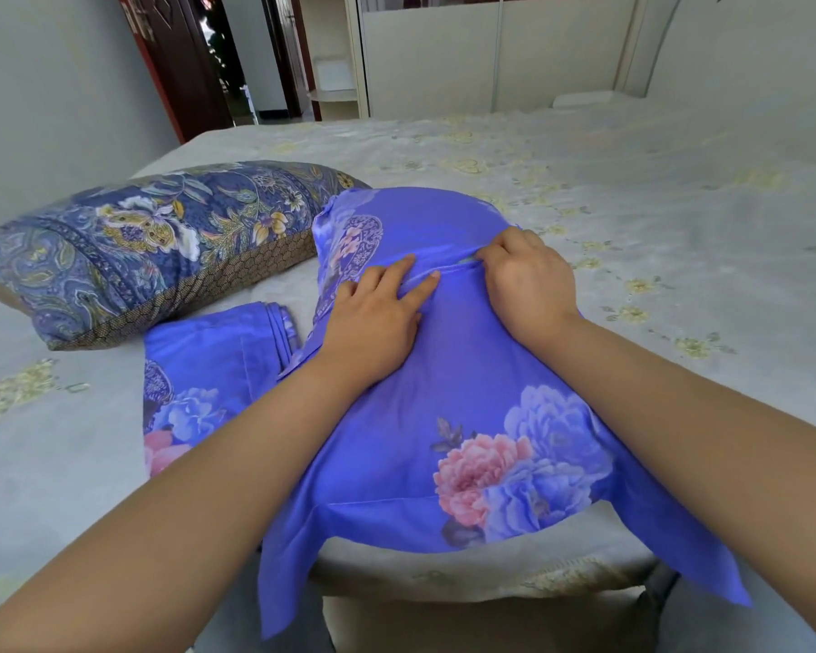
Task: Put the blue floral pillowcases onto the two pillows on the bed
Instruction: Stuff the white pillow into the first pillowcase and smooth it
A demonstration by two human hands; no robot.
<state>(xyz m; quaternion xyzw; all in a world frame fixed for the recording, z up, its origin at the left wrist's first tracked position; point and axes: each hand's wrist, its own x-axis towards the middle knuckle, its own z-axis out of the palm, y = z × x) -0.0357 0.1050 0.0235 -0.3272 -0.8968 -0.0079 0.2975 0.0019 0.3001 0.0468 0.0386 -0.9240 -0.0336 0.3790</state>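
I see the bed [632, 190] carrying a paisley pillow [128, 247] far left, the blue floral pillowcase [444, 393] over a pillow at centre, a folded pillowcase [208, 365] left — left hand [373, 322] presses flat, right hand [528, 280] pinches its seam.

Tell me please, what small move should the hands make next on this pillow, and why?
Probably tuck the flap closed. The left hand lies flat on the blue floral pillowcase, while the right hand pinches cloth at the opening seam across the middle. The paisley pillow still lies bare, with the folded pillowcase beside it.
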